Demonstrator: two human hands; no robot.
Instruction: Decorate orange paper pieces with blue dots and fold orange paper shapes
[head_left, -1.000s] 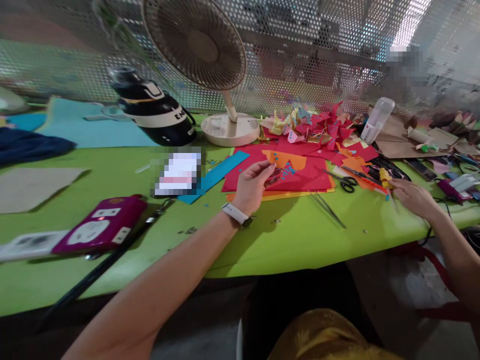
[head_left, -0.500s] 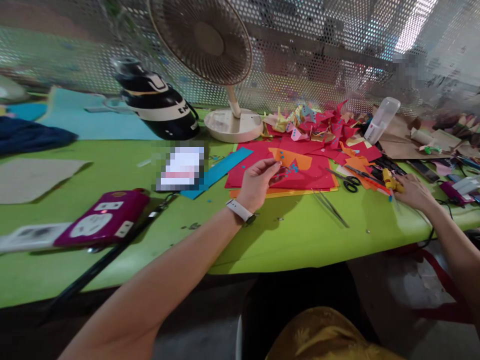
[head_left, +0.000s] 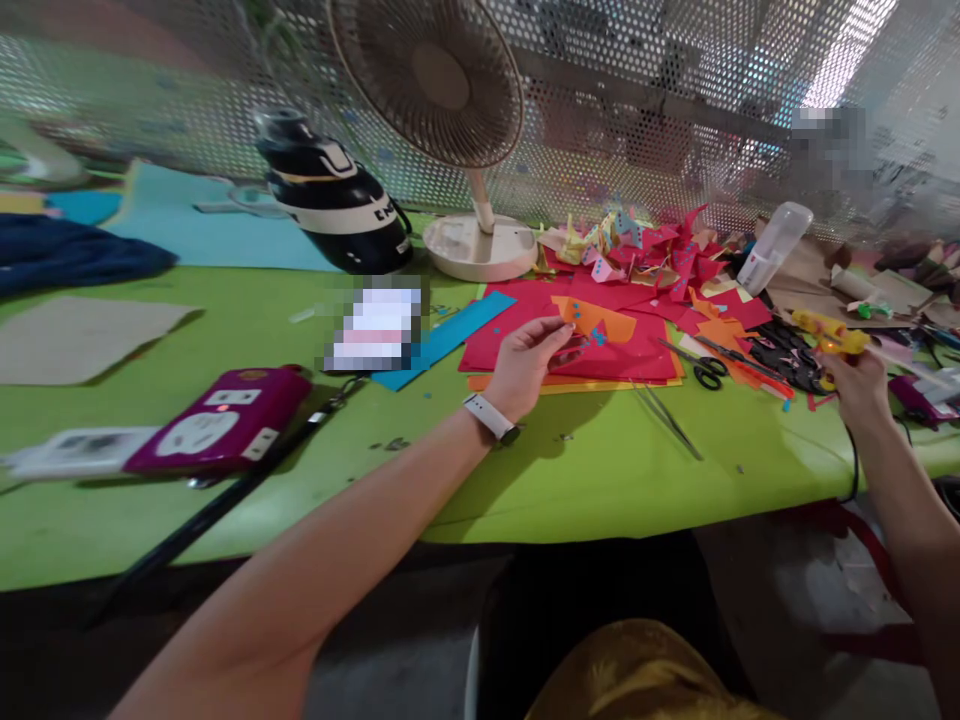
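My left hand (head_left: 529,365) pinches an orange paper piece (head_left: 619,326) by its left end, over a stack of red paper (head_left: 495,345). Small blue bits dot the orange piece, and more blue bits lie just below it. At the right, my right hand (head_left: 859,380) is wrapped around a yellow hot glue gun (head_left: 832,333), held a little above the table with its nozzle to the left. Between the hands lie black-handled scissors (head_left: 709,372) and metal tweezers (head_left: 671,420). Folded paper shapes (head_left: 660,245) in red, pink and yellow are heaped behind the red stack.
A fan (head_left: 480,250) and a black-and-white bottle (head_left: 341,215) stand at the back. To the left lie a blurred-out phone (head_left: 375,325), a blue paper strip (head_left: 457,335) and a purple power strip (head_left: 225,415). A clear bottle (head_left: 776,250) leans at the back right.
My right hand has lifted the yellow glue gun off the tabletop. The left hand keeps its pinch on the orange paper. The view has shifted slightly.
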